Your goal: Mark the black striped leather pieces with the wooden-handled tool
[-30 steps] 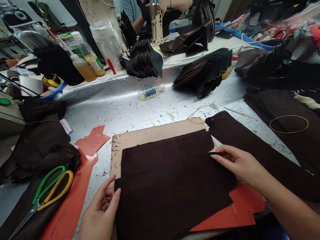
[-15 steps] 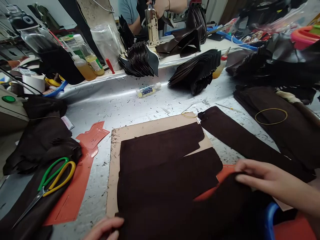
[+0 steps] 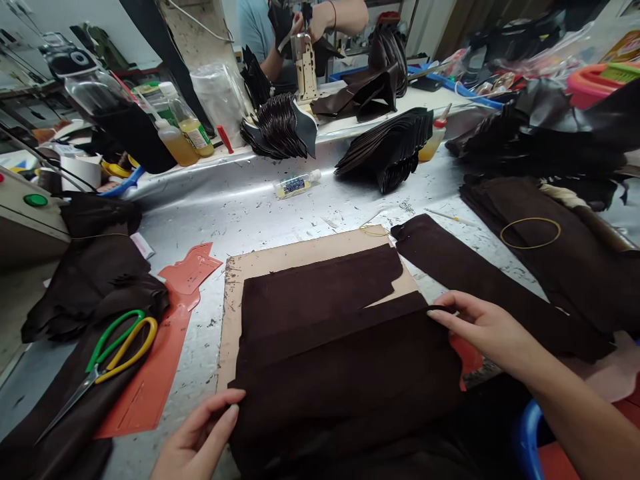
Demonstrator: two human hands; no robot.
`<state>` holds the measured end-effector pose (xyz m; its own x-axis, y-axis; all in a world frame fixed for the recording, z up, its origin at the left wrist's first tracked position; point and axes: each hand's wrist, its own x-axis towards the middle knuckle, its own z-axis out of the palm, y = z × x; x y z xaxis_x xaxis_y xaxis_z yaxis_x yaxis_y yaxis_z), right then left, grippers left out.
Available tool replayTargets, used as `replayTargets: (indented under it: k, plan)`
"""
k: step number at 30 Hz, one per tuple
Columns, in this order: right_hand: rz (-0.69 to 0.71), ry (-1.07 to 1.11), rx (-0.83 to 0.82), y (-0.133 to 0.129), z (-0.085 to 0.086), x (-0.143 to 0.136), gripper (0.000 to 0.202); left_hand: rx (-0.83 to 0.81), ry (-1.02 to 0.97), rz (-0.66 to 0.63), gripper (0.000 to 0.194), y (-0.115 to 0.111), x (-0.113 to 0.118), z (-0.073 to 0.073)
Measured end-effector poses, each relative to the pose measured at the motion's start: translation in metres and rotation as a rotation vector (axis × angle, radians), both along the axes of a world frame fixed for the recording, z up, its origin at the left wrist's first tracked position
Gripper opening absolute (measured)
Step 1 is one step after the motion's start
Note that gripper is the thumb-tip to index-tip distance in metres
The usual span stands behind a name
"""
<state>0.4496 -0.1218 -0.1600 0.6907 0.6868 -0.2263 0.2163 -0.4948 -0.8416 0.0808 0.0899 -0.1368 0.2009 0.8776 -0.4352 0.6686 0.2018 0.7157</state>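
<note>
A dark brown fabric piece (image 3: 345, 380) is stretched between my hands over similar pieces. My left hand (image 3: 203, 427) pinches its left corner between thumb and fingers. At its upper right corner, my right hand (image 3: 480, 327) pinches the edge. Beneath lies another dark piece (image 3: 315, 280) with a notched right end, resting on a tan board (image 3: 310, 250). A long dark strip (image 3: 480, 280) lies to the right of the board, beyond my right hand.
Scissors (image 3: 113, 353) with green and yellow handles lie at left on dark fabric, beside red templates (image 3: 173, 320). A small clear bottle (image 3: 297, 185) and stacked dark pieces (image 3: 385, 150) stand farther back. A blue-rimmed container (image 3: 529, 437) is at lower right. Across the bench, a person's arm (image 3: 347, 17) shows.
Both hands have moved up and away from me with the fabric piece, which now covers more of the pieces on the board. The right hand has also shifted left.
</note>
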Motion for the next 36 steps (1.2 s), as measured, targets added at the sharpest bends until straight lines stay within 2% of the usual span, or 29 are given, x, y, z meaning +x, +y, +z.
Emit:
replayTargets:
  k: [4, 7, 9, 20, 23, 26, 30, 33, 36]
  plan:
    - [0.032, -0.06, -0.049, 0.01, -0.011, 0.001, 0.032, 0.004, -0.053, 0.022, 0.062, 0.009, 0.022, -0.01]
    - [0.061, -0.063, -0.077, 0.014, -0.014, 0.002, 0.029, -0.019, -0.038, 0.006, 0.063, 0.013, 0.021, -0.023]
    - [0.064, -0.074, -0.093, 0.015, -0.015, 0.003, 0.028, -0.026, -0.004, 0.002, 0.065, 0.013, 0.019, -0.026]
    - [0.084, -0.114, -0.099, 0.015, -0.02, 0.005, 0.03, -0.033, 0.022, 0.032, 0.066, 0.013, 0.023, -0.021]
    - [0.072, -0.147, -0.049, 0.012, -0.015, 0.003, 0.032, -0.061, -0.022, 0.062, 0.067, 0.013, 0.022, -0.015]
    - [0.019, -0.192, 0.008, 0.015, -0.002, 0.003, 0.033, 0.043, -0.021, 0.098, 0.061, 0.018, 0.024, -0.002]
    - [0.017, -0.21, 0.033, 0.04, 0.011, 0.011, 0.03, 0.214, 0.048, 0.044, 0.054, 0.039, 0.038, 0.01]
    - [0.036, -0.224, 0.047, 0.065, 0.007, 0.023, 0.028, 0.233, 0.08, -0.019, 0.055, 0.056, 0.055, 0.007]
    - [0.06, -0.21, 0.092, 0.08, -0.001, 0.032, 0.026, 0.239, 0.026, -0.029, 0.052, 0.067, 0.066, 0.001]
